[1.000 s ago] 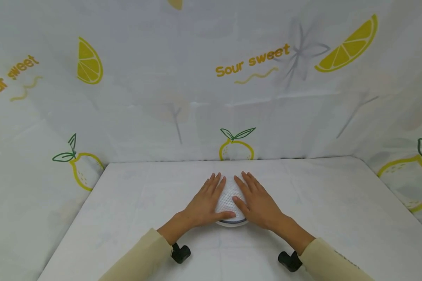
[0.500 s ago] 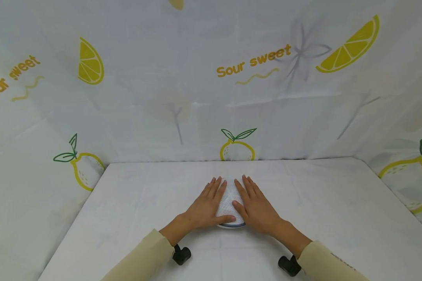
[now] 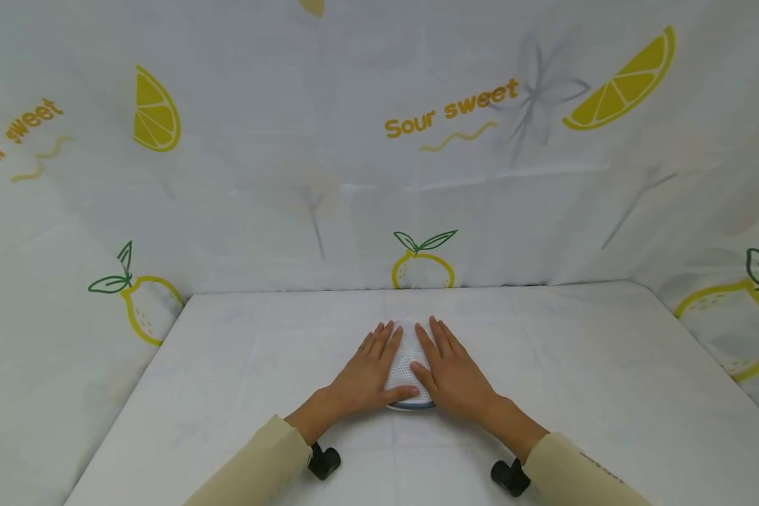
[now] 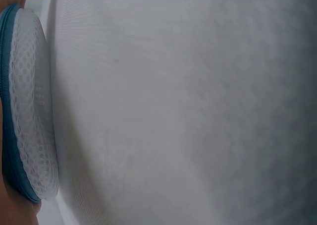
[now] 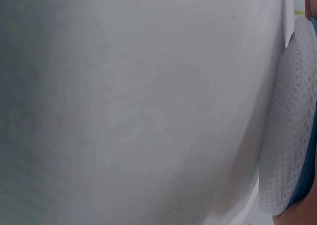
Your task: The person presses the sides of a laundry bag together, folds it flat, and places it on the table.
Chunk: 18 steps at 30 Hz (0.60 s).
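Note:
A rounded white mesh laundry bag [image 3: 407, 365] with a blue zipper lies on the white table between my hands. My left hand [image 3: 363, 376] rests on its left side, fingers straight and pointing away, thumb across the near edge. On the right side rests my right hand [image 3: 462, 379], its fingers straight too and its thumb on the mesh. The left wrist view shows the bulging mesh side [image 4: 32, 101] and the blue zipper [image 4: 7, 56], with fingers along it. From the right wrist, the mesh wall [image 5: 287, 121] appears close over the cloth. The palms hide much of the bag.
White cloth covers the table [image 3: 259, 337], whose far edge meets a white curtain [image 3: 259, 232] printed with lemons. Black wrist-mounted devices [image 3: 325, 462] hang below both wrists.
Both hands and the bag have come slightly nearer, and the right hand has edged inward. Less of the bag's white underside shows below the zipper. The head view has shifted a little.

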Motion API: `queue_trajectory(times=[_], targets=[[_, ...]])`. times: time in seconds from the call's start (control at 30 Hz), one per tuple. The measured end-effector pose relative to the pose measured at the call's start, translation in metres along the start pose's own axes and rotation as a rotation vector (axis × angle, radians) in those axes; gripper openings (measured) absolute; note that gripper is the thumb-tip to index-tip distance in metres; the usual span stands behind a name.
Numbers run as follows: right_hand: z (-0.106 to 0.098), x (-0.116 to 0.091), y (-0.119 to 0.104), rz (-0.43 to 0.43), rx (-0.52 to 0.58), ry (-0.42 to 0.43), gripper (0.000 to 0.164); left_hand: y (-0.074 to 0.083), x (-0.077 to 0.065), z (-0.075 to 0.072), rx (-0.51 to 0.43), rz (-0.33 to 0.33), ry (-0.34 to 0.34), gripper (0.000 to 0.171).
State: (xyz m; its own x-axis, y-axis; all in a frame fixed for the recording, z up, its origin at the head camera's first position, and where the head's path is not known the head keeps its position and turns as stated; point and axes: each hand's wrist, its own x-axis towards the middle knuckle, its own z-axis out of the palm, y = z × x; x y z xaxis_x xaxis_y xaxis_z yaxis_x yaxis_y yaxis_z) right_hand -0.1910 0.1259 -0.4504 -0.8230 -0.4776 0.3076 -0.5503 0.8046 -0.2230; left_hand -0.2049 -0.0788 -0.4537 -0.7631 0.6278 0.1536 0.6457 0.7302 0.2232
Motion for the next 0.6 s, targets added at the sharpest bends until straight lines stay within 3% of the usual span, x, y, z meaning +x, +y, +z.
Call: queue_trajectory(times=[0.6], targets=[[0.0064, -0.0023, -0.0015, -0.007, 0.019, -0.044, 0.067, -0.0026, -0.004, 0.0053, -0.033, 0.028, -0.005, 0.101]])
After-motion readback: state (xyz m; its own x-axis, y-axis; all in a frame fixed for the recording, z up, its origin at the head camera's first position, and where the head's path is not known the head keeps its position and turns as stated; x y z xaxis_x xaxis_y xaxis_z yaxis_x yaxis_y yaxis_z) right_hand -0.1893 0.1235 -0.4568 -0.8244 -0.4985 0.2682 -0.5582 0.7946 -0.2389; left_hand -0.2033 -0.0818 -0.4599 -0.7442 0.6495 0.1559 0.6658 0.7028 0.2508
